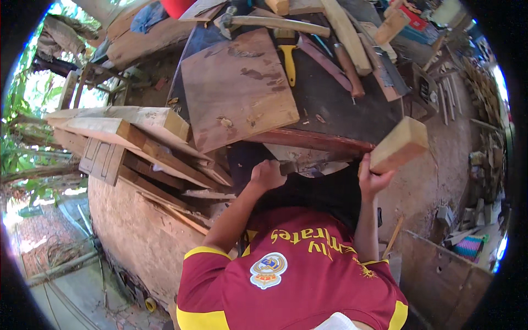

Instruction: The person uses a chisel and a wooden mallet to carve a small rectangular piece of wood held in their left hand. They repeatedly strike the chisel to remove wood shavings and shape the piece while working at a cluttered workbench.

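Note:
My right hand (375,177) grips a thick rectangular wooden block (400,145), tilted up beside the table's right front corner. Closed in a fist, my left hand (268,175) sits in front of the table's near edge. A short dark piece (287,168) sticks out of that fist toward the right; its kind is hard to make out. Beyond the hands a flat brown wooden board (236,91) lies on the dark worktable (330,115). Neither hand touches the board.
On the table lie a hammer (275,23), a yellow-handled paintbrush (289,63), a wooden-handled tool (349,71) and a long wood strip (347,38). Stacked timber beams (126,129) stand close at the left. A wooden panel (443,280) is at the lower right.

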{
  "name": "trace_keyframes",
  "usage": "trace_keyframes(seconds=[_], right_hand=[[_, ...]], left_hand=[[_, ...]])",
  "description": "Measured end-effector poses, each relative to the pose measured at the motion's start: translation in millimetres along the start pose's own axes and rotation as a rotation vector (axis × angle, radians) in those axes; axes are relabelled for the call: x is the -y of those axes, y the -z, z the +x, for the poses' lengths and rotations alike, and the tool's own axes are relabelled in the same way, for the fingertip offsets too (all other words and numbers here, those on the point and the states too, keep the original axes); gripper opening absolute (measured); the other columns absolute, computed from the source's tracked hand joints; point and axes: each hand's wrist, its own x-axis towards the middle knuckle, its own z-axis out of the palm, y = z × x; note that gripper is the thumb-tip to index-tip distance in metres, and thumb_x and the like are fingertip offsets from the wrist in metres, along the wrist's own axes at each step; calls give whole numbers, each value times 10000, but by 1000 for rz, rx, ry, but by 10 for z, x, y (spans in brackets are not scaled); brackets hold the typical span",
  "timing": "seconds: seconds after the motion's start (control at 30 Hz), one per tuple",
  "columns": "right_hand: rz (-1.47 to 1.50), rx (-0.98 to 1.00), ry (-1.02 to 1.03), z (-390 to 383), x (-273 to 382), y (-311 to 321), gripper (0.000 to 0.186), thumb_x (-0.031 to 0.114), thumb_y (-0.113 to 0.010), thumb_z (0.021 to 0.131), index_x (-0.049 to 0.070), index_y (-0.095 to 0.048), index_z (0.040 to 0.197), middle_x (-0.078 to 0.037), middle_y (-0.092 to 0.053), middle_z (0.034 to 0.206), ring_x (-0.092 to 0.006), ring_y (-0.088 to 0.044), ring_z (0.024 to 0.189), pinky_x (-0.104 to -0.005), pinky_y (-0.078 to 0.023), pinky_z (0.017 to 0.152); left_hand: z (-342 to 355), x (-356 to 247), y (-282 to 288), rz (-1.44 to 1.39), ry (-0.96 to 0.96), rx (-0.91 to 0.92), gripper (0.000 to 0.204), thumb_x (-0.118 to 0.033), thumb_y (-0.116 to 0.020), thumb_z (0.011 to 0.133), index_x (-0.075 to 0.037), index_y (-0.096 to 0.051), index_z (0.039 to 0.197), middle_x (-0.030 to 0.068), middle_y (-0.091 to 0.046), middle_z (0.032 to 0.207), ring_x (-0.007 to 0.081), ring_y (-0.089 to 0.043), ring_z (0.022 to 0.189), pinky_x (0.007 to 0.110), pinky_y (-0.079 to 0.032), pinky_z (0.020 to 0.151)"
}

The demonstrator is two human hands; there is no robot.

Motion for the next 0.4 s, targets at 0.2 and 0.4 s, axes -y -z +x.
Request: trace_keyframes(seconds=[0.2,0.4], right_hand=[[-109,121,200,234,514,167,614,79,-749,684,-64,-467,1211,-232,-539,1185,-377,-524,1113,-431,-412,957],[-109,648,136,974,680,747,518,29,-721,666,46,-586,1166,-188,-556,1240,-363,-559,1121,-368,-463,917]], left_hand=[[-127,10,43,-46,-10,-25,486,-442,-667,693,-31,-664,953,216,-652,972,362,-632,949,441,-501,853],[-384,-21,375,82,143,74,516,-475,-662,715,-62,-660,1026,252,-646,1005,400,-625,979,446,-479,903]])
